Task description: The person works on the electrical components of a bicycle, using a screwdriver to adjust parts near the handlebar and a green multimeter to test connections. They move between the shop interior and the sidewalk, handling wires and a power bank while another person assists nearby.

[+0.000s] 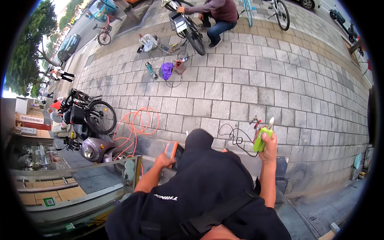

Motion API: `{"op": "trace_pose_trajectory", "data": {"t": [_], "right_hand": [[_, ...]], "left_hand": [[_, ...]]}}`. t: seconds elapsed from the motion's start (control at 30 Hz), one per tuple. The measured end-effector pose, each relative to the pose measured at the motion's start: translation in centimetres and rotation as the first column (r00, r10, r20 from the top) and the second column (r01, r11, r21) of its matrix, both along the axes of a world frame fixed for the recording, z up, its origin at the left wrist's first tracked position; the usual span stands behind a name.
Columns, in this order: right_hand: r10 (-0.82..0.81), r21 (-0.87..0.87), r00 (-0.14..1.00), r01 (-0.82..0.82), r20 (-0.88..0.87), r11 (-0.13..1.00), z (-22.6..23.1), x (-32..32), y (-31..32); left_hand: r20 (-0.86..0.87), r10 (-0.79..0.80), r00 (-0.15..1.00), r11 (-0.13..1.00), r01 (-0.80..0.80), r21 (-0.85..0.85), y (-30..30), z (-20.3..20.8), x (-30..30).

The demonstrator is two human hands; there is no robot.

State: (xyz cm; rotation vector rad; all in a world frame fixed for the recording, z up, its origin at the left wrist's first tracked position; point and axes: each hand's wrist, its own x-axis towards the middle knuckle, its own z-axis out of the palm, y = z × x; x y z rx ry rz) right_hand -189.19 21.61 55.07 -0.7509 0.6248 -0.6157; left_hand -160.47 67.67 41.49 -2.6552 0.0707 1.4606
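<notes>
My left hand [163, 161] is closed on the edge of a flat orange-and-grey device [172, 149], low beside my dark-clothed lap. Its far side is partly hidden by my clothing. Out to the right, my right hand [269, 147] is raised and wrapped around a lime-green handheld device [261, 139] with a pale pointed tip aimed upward. A thin black cord [239, 141] loops over the paving on its left. Small red and black clips [255, 121] show just beyond the green device.
An orange hose [138, 122] coils at left near a parked scooter [95, 149] and a glass-edged counter [76, 204]. Farther off, a person [218, 14] sits by a bicycle [195, 41]. A purple cloth [167, 71], a teal tool [151, 70] and several tools lie on the paving.
</notes>
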Motion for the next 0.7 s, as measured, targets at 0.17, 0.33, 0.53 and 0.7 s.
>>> {"op": "trace_pose_trajectory", "data": {"t": [0.17, 0.33, 0.53, 0.7], "right_hand": [[-0.072, 0.037, 0.996, 0.075, -0.057, 0.997, -5.2, 6.3, -6.8], [-0.152, 0.089, 0.988, 0.153, -0.012, 0.984, -13.5, 16.4, -14.8], [-0.044, 0.007, 0.968, 0.048, -0.248, 0.999, -15.3, 28.3, -25.5], [0.024, 0.129, 0.953, 0.016, -0.301, 0.991, -18.0, 36.5, -35.7]], "left_hand": [[0.07, -0.149, 0.986, 0.984, 0.155, -0.091, -10.2, -8.2, 12.0], [0.125, -0.318, 0.94, 0.933, 0.333, -0.135, -23.1, -14.8, 24.3], [0.108, -0.359, 0.927, 0.926, 0.368, -0.088, -42.8, -20.4, 36.1], [0.094, -0.347, 0.933, 0.928, 0.356, -0.108, -57.5, -22.9, 45.3]]}}
